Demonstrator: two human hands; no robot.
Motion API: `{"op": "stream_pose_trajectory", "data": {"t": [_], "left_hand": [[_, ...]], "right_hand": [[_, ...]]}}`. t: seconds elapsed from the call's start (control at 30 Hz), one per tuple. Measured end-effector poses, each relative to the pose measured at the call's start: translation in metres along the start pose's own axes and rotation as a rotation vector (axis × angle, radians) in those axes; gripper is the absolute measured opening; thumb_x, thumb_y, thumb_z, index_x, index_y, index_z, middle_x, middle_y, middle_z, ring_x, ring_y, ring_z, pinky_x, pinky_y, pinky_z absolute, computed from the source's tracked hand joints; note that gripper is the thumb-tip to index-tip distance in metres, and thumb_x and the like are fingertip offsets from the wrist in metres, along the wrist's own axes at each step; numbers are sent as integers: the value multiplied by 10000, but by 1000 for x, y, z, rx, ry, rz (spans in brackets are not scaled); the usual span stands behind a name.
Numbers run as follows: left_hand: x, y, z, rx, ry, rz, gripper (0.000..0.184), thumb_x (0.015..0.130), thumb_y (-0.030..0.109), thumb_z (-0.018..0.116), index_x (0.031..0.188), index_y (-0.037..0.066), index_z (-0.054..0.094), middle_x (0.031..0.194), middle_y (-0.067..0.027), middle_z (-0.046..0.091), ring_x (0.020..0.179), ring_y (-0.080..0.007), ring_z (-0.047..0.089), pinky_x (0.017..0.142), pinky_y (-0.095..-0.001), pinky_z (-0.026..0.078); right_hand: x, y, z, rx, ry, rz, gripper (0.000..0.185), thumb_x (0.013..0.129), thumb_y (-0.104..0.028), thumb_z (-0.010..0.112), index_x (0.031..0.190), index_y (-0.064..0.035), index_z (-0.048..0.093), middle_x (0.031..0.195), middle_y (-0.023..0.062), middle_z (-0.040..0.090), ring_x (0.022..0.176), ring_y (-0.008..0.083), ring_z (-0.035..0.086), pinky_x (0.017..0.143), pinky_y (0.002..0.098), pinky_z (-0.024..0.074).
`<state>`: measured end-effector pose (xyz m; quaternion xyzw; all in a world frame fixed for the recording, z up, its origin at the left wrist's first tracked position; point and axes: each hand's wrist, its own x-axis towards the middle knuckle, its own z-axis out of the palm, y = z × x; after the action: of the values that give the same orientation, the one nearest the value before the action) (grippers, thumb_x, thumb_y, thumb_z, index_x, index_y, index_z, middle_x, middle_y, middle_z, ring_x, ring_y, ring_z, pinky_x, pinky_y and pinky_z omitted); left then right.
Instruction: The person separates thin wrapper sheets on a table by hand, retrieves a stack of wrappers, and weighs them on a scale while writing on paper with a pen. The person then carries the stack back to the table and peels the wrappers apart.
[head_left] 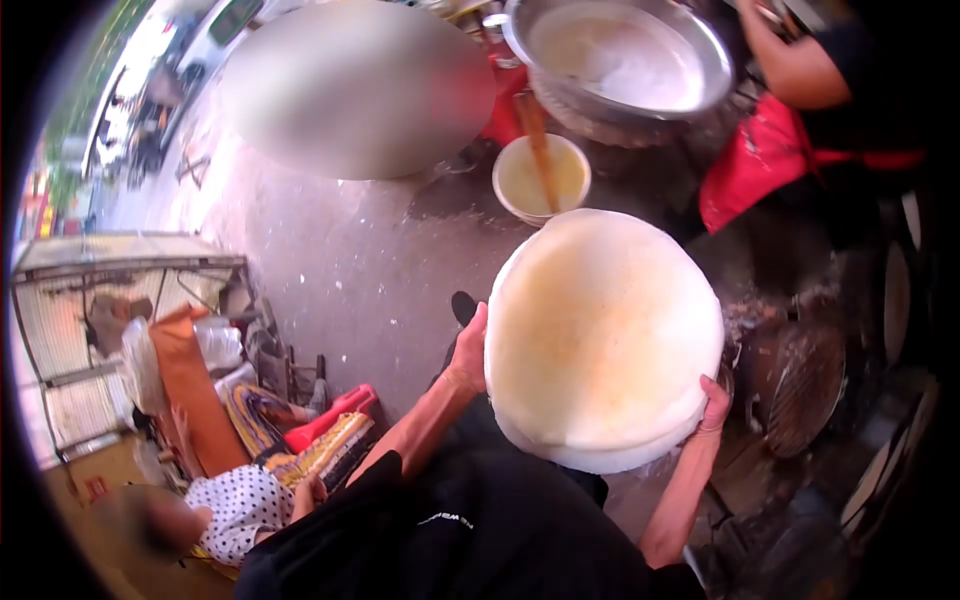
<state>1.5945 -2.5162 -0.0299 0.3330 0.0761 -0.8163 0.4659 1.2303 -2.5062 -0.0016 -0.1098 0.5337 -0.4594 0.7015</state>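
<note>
A round, thick stack of pale flat sheets, browned in the middle of its top, is held in front of my body. My left hand grips its left edge, with the thumb at the rim and the other fingers hidden. At the lower right edge, my right hand holds it too, its thumb pointing up over the side and the rest of the fingers out of sight. Just beyond the stack stands a white bucket of yellowish liquid with a wooden stick in it.
A large metal basin of whitish liquid is at the top. At the upper right is a person with a red apron. A seated person in a dotted top is at the lower left. A round dark griddle lies right.
</note>
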Motion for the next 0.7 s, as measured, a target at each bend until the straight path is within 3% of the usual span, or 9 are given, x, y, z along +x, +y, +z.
{"op": "stream_pose_trajectory", "data": {"t": [0.13,0.33,0.53,0.7], "left_hand": [[-15,85,-50,-98,33,116,677,932,577,275,1392,86,348,1381,-127,425,1241,-297,431,1025,-452,355],[-43,212,-100,-174,-11,314,691,925,579,308,1389,68,343,1371,-137,434,1227,-299,445,1021,-445,365],[-62,335,-128,-164,30,585,709,906,579,378,1385,57,345,1369,-144,434,1213,-297,461,1000,-428,394],[-59,447,-136,-174,-47,817,663,935,537,347,1380,45,350,1367,-151,435,1212,-306,463,1010,-435,385]], "right_hand": [[69,26,81,0,-90,155,671,716,-245,630,1270,78,431,1203,206,550,1072,338,546,963,395,423],[152,48,247,-182,-161,195,608,720,-228,626,1224,81,485,1143,214,587,1024,333,583,936,397,453],[223,63,431,-246,-406,292,674,732,-216,611,1292,88,390,1192,227,550,1049,344,570,945,406,449],[302,64,586,-345,-623,361,670,745,-246,593,1276,109,389,1139,227,576,1002,315,596,912,369,474]]}}
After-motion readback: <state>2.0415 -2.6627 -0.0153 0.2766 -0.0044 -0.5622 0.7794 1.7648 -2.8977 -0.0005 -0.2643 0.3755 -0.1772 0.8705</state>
